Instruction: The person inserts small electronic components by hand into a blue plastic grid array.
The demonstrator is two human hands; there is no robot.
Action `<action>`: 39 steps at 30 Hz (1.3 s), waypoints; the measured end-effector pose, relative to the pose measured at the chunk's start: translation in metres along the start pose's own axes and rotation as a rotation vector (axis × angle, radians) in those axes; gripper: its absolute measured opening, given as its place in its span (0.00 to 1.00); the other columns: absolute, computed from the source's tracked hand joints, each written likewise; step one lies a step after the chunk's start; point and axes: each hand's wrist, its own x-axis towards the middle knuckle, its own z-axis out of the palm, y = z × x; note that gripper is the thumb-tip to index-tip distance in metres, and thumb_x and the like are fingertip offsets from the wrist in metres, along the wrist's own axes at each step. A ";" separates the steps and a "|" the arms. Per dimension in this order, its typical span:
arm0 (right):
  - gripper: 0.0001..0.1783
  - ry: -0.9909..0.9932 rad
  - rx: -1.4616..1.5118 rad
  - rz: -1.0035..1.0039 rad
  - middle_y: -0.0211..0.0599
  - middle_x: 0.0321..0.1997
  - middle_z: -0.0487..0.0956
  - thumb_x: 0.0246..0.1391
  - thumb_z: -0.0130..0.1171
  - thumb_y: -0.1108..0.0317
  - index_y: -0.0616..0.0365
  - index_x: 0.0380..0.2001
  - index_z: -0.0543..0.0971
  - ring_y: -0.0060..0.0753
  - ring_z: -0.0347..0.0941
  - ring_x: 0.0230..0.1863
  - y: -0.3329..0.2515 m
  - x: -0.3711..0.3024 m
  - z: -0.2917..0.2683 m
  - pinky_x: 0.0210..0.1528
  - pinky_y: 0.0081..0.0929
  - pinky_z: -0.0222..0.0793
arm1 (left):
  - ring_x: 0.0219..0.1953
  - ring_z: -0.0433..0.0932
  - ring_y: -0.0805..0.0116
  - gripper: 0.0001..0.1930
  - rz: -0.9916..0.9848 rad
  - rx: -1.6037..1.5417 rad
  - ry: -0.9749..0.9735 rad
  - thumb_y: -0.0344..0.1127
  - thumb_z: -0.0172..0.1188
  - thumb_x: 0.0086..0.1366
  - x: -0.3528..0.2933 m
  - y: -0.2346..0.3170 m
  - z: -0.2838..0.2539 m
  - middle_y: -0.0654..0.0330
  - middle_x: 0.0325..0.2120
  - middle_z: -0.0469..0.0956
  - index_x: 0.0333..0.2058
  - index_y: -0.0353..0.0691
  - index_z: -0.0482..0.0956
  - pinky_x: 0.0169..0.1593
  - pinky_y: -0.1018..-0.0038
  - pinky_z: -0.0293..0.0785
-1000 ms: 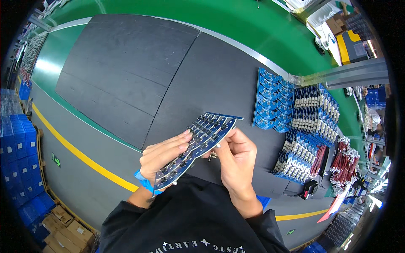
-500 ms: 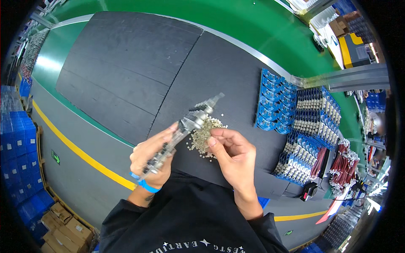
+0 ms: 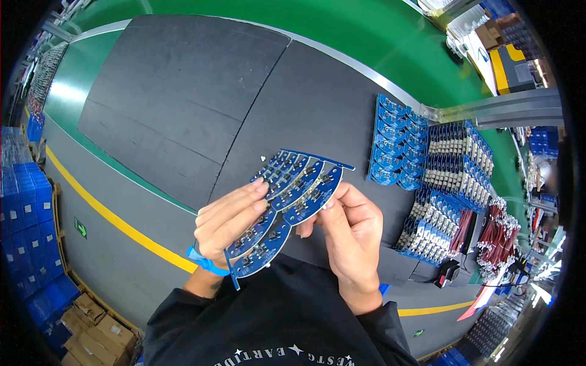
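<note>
My left hand (image 3: 229, 222) is closed on a blue circuit board panel (image 3: 311, 183) made of several curved boards with small dark parts. The panel is tilted, its component side facing up. At its right edge, my right hand (image 3: 354, 235) is closed in a pinch, thumb against fingers. A tiny white piece, which looks like a small connector (image 3: 325, 207), shows at the thumb tip against the panel's edge. A few loose small white connectors (image 3: 264, 158) lie on the black mat beyond the panel, which hides the pile behind it.
The black mat (image 3: 177, 79) covers the green table. Blue board panels (image 3: 390, 140) lie flat at the right, beside stacked panels with white connectors (image 3: 458, 155). Bundled dark red wires (image 3: 497, 244) lie farther right. A metal post (image 3: 500, 113) rises near the table's edge.
The panel has turned from edge-on to face up and now covers the connector pile. My right hand has moved from the pile to the panel's right edge.
</note>
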 end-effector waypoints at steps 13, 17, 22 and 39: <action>0.08 0.114 -0.514 0.002 0.35 0.25 0.75 0.53 0.52 0.75 0.69 0.36 0.73 0.21 0.71 0.26 0.029 0.005 -0.025 0.30 0.17 0.67 | 0.39 0.75 0.58 0.17 -0.564 -0.551 0.652 0.30 0.51 0.61 -0.007 0.009 0.006 0.51 0.42 0.71 0.46 0.27 0.63 0.44 0.58 0.73; 0.12 0.125 -0.596 -0.071 0.34 0.26 0.75 0.52 0.52 0.78 0.68 0.42 0.72 0.20 0.71 0.27 0.036 0.000 -0.022 0.30 0.15 0.68 | 0.44 0.72 0.58 0.20 -0.664 -0.743 0.548 0.32 0.51 0.61 -0.008 0.012 0.010 0.50 0.46 0.68 0.50 0.30 0.60 0.47 0.59 0.71; 0.19 0.099 -0.260 -0.109 0.35 0.30 0.74 0.50 0.54 0.81 0.67 0.47 0.68 0.21 0.71 0.27 0.038 -0.007 -0.006 0.29 0.16 0.69 | 0.51 0.65 0.59 0.23 -0.537 -0.960 0.451 0.24 0.49 0.58 -0.025 0.022 0.019 0.44 0.50 0.64 0.53 0.29 0.59 0.55 0.64 0.60; 0.18 0.188 -0.200 -0.014 0.33 0.30 0.74 0.46 0.57 0.83 0.68 0.44 0.70 0.21 0.71 0.31 0.047 -0.002 -0.006 0.34 0.18 0.71 | 0.57 0.60 0.53 0.32 -0.458 -0.449 -0.224 0.15 0.47 0.56 -0.032 0.017 0.003 0.44 0.55 0.58 0.58 0.32 0.46 0.58 0.62 0.54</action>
